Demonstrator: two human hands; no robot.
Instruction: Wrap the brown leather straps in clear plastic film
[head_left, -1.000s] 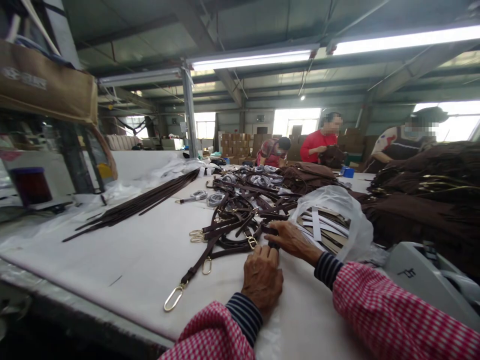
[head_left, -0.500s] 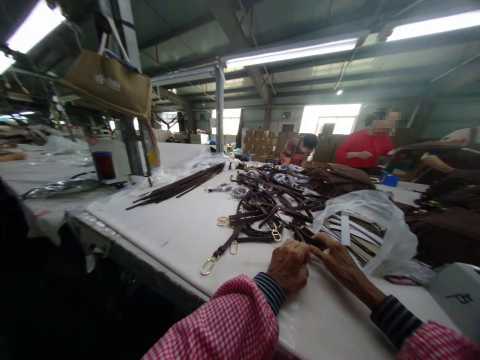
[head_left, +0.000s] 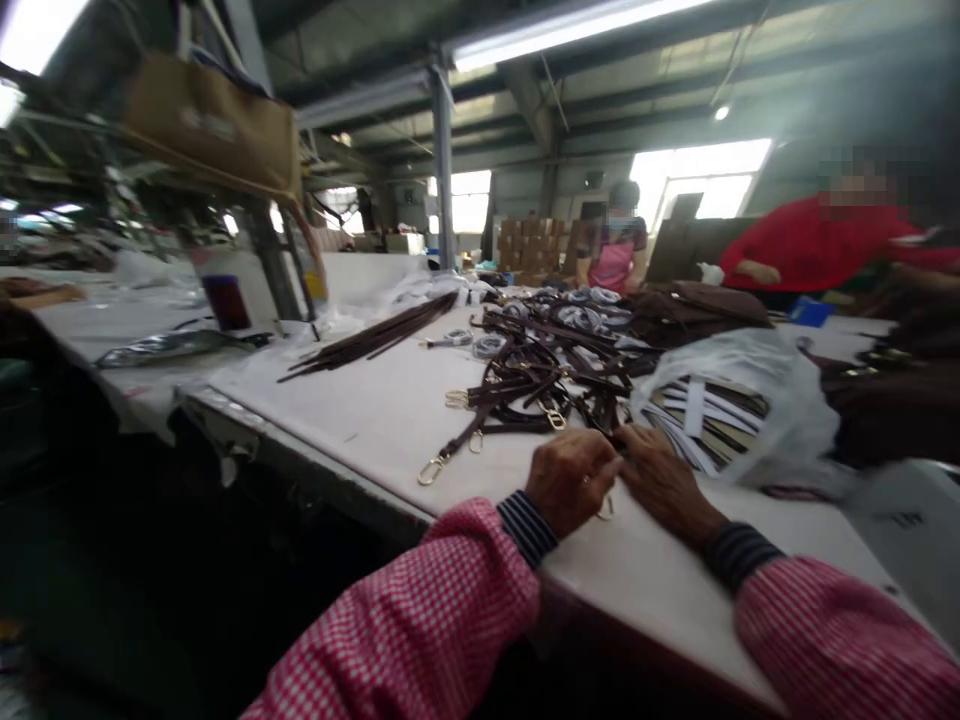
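Both hands meet over the white table at the near edge of a heap of dark brown straps (head_left: 525,385). My left hand (head_left: 571,478) is closed, its fingertips pinched on a piece too hidden to name; a gold ring (head_left: 606,508) shows just below it. My right hand (head_left: 664,480) touches the left, fingers curled at the end of a dark strap. Left of the hands, a gold clasp (head_left: 431,471) lies at a strap's end, with another clasp (head_left: 556,420) just behind them.
A clear plastic bag (head_left: 806,400) of strips lies right of the hands. Long dark strips (head_left: 375,335) lie at the back left. Brown bags (head_left: 697,310) are piled behind. Two people stand beyond, one in red (head_left: 810,245). The table edge (head_left: 315,470) runs along the left.
The view has shifted. A gold ring now shows under my left hand. My right hand's fingers are more curled. The person in pink at the back is more upright.
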